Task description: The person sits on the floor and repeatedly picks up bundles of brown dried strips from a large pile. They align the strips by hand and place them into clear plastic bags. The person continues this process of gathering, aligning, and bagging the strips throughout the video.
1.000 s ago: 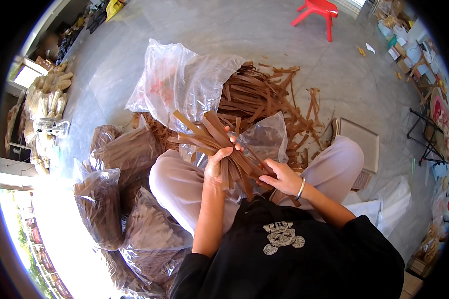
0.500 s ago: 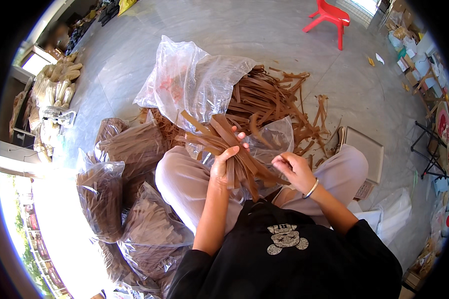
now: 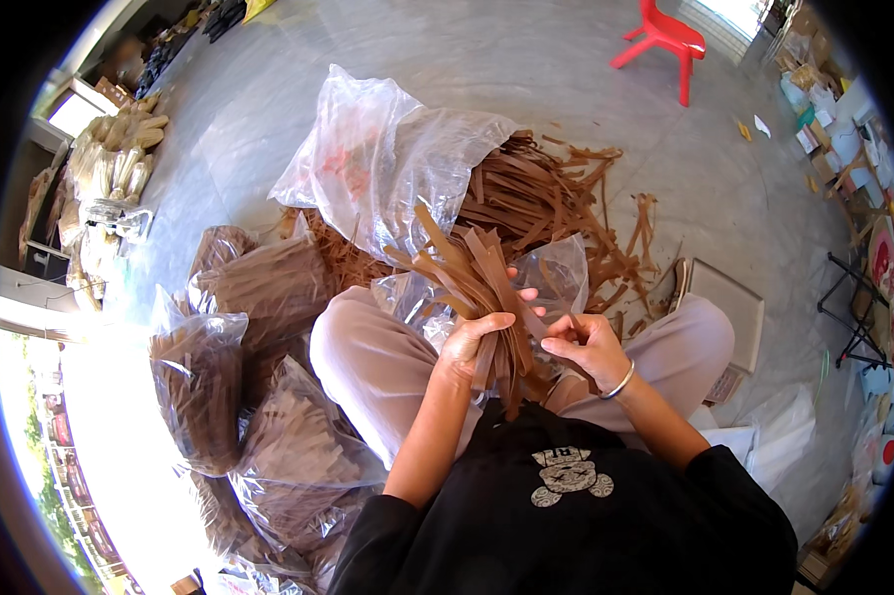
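Observation:
My left hand (image 3: 476, 342) grips a fanned bundle of brown flat strips (image 3: 472, 273) over my lap, thumb across it and fingertips showing on its far side. Just right of it, my right hand (image 3: 586, 347) is closed in a pinch on a brown strip at the bundle's side. Behind the bundle a loose heap of similar strips (image 3: 536, 198) spills from a large clear plastic bag (image 3: 367, 169) on the floor. Another crumpled clear bag (image 3: 556, 263) lies beyond my knees, partly hidden by the bundle.
Several filled bags of brown strips (image 3: 194, 387) are piled at my left. A shallow tray (image 3: 734, 297) lies beside my right knee. A red plastic chair (image 3: 665, 40) stands farther ahead, a folding black frame (image 3: 843, 307) at right. Piled goods line both sides.
The bundle has turned more upright and moved slightly right with my left hand. My right hand drew away from the strips, then came back in, pinching beside the bundle. The view shifted slightly.

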The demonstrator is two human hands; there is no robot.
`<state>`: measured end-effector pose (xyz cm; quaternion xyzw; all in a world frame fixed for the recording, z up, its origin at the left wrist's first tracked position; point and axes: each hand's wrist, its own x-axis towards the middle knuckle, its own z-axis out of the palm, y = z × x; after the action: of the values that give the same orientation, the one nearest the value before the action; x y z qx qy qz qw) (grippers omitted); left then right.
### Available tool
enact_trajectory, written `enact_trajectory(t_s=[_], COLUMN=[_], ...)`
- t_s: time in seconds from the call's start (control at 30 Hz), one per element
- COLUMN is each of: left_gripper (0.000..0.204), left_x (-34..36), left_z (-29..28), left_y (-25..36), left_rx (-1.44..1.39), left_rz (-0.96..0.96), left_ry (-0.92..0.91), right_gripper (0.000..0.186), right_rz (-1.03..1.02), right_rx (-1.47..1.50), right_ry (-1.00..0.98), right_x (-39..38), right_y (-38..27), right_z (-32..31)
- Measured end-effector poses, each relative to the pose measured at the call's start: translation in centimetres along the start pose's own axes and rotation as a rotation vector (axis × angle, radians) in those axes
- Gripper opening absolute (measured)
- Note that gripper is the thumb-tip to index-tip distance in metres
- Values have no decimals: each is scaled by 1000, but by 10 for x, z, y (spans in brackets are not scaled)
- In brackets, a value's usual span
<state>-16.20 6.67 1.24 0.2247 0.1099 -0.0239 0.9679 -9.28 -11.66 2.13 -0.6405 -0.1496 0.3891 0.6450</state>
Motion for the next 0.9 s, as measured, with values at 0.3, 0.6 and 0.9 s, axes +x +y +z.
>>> enact_trajectory(t_s=[0.3, 0.6, 0.9], left_gripper=[56, 56, 55], left_x=[-13, -10, 7], left_z=[-15, -18, -4], left_y=[19, 20, -5], left_rx=[248, 146, 299], left_rz=[-48, 128, 94], left_ry=[7, 73, 80], right_gripper=[18, 10, 16], right_rz=[-28, -136, 20], right_rx=[-458, -715, 122], right_ry=[-36, -130, -161], right_x=[-6, 4, 28], right_y=[-45, -95, -85], right_z=[-37, -74, -36])
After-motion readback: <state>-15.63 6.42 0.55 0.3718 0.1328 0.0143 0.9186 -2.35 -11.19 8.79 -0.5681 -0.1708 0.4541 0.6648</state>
